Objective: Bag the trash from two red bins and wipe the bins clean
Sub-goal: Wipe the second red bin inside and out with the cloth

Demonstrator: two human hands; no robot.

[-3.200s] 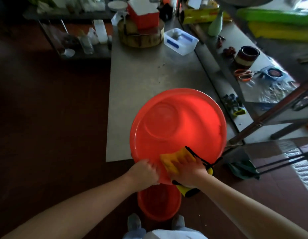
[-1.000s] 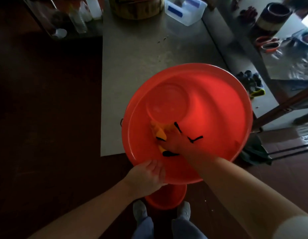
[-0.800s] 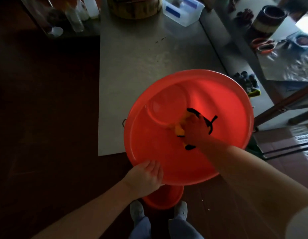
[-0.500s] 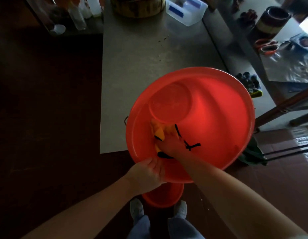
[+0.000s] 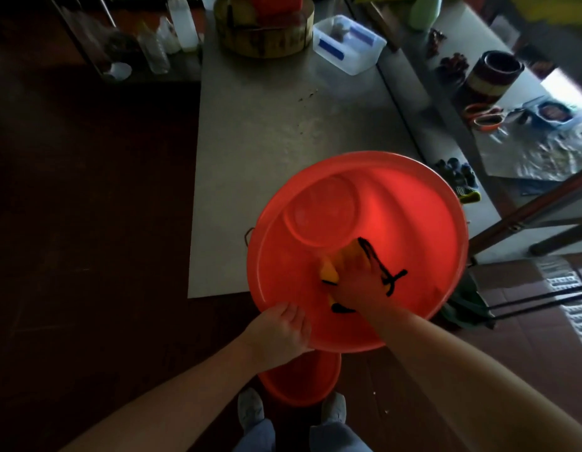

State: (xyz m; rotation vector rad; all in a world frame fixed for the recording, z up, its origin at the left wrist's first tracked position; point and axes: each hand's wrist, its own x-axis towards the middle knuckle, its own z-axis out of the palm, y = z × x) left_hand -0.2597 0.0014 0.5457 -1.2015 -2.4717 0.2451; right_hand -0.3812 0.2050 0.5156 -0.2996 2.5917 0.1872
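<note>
Red bin [image 5: 413, 223] leans tilted on the counter [image 5: 266, 141] edge, mouth toward the person, above a second bin [image 5: 299, 383] on the floor. The left hand [image 5: 279, 331] grips its near rim. The right hand [image 5: 354, 285] clutches the yellow cloth [image 5: 330, 267], which has swept rightward across the inner wall since a moment ago.

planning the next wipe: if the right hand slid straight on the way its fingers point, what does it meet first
Probably the round base of the red bin, just beyond the yellow cloth under the right hand; depth is hard to judge.
</note>
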